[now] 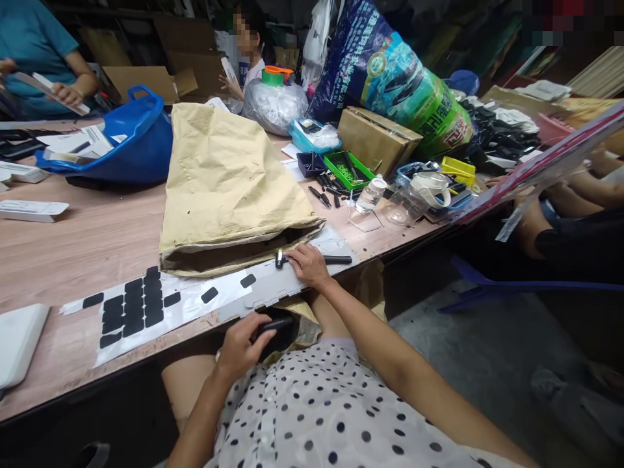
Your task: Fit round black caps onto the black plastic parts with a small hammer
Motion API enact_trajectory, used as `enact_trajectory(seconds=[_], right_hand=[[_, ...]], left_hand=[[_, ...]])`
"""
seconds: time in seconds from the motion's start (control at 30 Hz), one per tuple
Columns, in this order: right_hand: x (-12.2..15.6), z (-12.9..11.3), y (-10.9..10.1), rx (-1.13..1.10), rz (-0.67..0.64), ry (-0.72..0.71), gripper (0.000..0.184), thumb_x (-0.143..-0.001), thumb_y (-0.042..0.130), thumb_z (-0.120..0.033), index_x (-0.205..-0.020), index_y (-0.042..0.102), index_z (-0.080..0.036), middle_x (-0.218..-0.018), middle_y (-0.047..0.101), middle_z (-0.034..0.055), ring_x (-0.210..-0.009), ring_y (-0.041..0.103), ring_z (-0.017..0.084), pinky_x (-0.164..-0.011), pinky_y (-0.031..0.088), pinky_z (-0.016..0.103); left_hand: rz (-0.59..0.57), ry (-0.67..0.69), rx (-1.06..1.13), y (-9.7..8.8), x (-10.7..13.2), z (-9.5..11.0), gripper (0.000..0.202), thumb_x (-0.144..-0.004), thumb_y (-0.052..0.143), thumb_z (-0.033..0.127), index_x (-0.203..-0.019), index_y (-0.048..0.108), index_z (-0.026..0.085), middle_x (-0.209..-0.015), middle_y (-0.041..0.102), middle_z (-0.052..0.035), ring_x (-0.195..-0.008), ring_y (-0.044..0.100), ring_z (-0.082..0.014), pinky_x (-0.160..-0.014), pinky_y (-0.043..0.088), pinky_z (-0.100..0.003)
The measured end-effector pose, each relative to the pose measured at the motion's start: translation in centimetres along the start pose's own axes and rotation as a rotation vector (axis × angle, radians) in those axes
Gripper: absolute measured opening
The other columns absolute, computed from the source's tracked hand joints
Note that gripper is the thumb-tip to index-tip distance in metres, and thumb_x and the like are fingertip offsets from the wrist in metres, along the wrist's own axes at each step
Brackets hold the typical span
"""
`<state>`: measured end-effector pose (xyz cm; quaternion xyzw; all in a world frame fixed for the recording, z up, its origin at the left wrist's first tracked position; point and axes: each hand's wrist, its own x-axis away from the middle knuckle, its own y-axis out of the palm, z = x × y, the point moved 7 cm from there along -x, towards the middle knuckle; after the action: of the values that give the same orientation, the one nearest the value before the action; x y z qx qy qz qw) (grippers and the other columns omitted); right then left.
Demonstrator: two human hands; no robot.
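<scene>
My left hand (244,344) is closed on a dark, rounded black object (277,324) just below the table edge, over my lap; its exact kind does not show. Up on the table, my right hand (308,264) is closed over the neck of a small hammer (337,260). The hammer's head sticks out left of my fingers and its black handle to the right. Under it lies a grey board (273,283). To the left, black rounded patches (134,305) sit on a white backing sheet (180,318). Behind my right hand lies a tan sack (229,175), its mouth facing me.
A blue basin (131,153) with white boxes stands at left, a white box (19,344) nearer. Further right are a green tray (348,170), a clear bottle (371,194), a clear jug (407,205), a cardboard box (377,136) and a printed bag (404,78). Other people sit around the table.
</scene>
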<state>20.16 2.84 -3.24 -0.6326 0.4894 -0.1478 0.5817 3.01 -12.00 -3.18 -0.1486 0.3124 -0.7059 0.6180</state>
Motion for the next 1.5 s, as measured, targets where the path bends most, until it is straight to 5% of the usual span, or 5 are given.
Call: enact_trajectory(seconds=[0.3, 0.6, 0.97, 1.2, 1.5], right_hand=[[0.0, -0.2, -0.1, 0.001, 0.013, -0.006, 0.024, -0.093, 0.058, -0.019, -0.112, 0.072, -0.025, -0.094, 0.062, 0.0075, -0.092, 0.051, 0.024, -0.079, 0.039, 0.035], [0.1, -0.6, -0.1, -0.006, 0.001, -0.06, 0.025, -0.089, 0.058, -0.016, -0.106, 0.075, -0.025, -0.092, 0.064, 0.0063, -0.089, 0.052, 0.023, -0.078, 0.04, 0.034], [0.1, -1.2, -0.1, 0.036, -0.019, -0.078, 0.021, -0.082, 0.057, -0.013, -0.092, 0.075, -0.022, -0.087, 0.061, 0.0066, -0.083, 0.048, 0.023, -0.072, 0.038, 0.033], [0.2, -1.3, -0.3, -0.004, 0.006, -0.082, 0.029, -0.083, 0.058, -0.013, -0.104, 0.075, -0.023, -0.089, 0.062, 0.0061, -0.084, 0.049, 0.023, -0.075, 0.04, 0.033], [0.3, -0.8, 0.0, -0.051, 0.019, -0.061, 0.028, -0.086, 0.059, -0.013, -0.106, 0.075, -0.024, -0.09, 0.061, 0.006, -0.087, 0.05, 0.023, -0.078, 0.041, 0.033]], left_hand=[[-0.107, -0.12, -0.116, 2.7, 1.3, -2.4, 0.012, -0.081, 0.061, 0.035, -0.079, 0.071, 0.028, -0.075, 0.073, -0.0039, -0.055, 0.063, -0.0207, -0.049, 0.047, -0.033], [0.199, -0.146, -0.215, -1.1, -12.6, 1.6, 0.028, -0.091, 0.053, 0.038, -0.085, 0.076, 0.023, -0.084, 0.073, -0.0059, -0.076, 0.063, -0.0203, -0.075, 0.05, -0.032], [-0.061, -0.659, -0.462, 2.2, -20.8, 1.5, 0.036, -0.088, 0.059, 0.042, -0.102, 0.078, 0.016, -0.112, 0.076, -0.0197, -0.11, 0.069, -0.0338, -0.086, 0.051, -0.038], [-0.035, -0.497, -0.349, -1.2, -17.8, 1.5, 0.027, -0.082, 0.062, 0.043, -0.09, 0.076, 0.022, -0.093, 0.078, -0.0073, -0.093, 0.07, -0.0277, -0.071, 0.047, -0.032], [0.101, -0.207, -0.225, -5.2, -7.7, -5.0, 0.022, -0.077, 0.067, 0.043, -0.082, 0.073, 0.023, -0.077, 0.069, -0.0024, -0.078, 0.061, -0.0221, -0.074, 0.048, -0.033]])
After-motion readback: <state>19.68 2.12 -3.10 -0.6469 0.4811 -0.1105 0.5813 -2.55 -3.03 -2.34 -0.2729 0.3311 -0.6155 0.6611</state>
